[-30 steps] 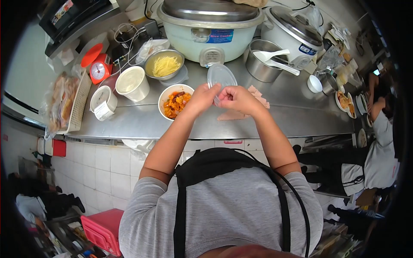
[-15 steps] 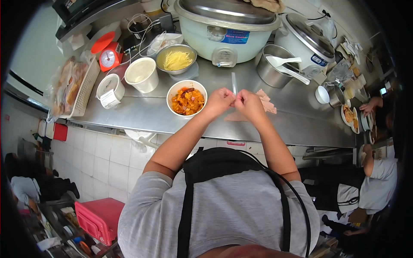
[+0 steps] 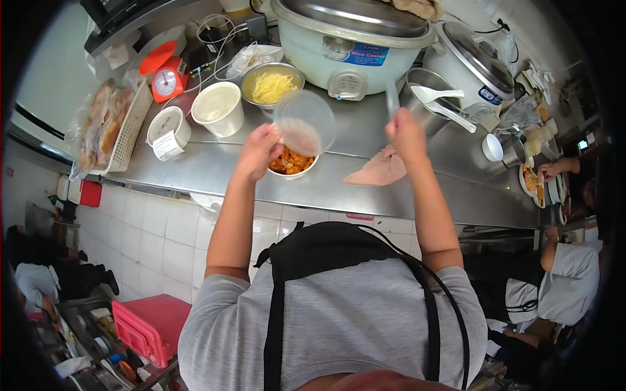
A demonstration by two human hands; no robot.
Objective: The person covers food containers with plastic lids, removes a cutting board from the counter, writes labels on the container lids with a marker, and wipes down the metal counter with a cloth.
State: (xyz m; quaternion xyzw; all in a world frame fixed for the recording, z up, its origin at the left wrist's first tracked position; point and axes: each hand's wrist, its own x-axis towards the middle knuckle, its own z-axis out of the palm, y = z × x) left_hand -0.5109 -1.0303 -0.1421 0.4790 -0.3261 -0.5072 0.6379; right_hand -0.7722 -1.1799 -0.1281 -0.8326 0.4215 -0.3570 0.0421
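Note:
My left hand (image 3: 259,151) pinches the edge of a clear round plastic lid (image 3: 305,122), tilted above a white bowl (image 3: 295,174) of orange-red food (image 3: 291,161). The lid hides the back of that bowl. To the right, my right hand (image 3: 407,133) is closed around something clear and upright, perhaps another lid (image 3: 392,98) seen edge-on. Below the right hand a pinkish cloth (image 3: 377,168) lies on the steel counter (image 3: 332,192). Behind the lid stands a metal bowl (image 3: 268,83) with yellow shreds.
Two white tubs (image 3: 218,109) and a red scale (image 3: 167,82) stand left, beside a basket (image 3: 128,138) of bagged items. Large rice cookers (image 3: 352,49) and a steel pot (image 3: 427,118) with white scoops line the back. A co-worker's hand (image 3: 553,169) is at far right.
My hands have moved apart. The left one has brought a lid over the food bowl; the right one has moved right with a clear, narrow-looking piece.

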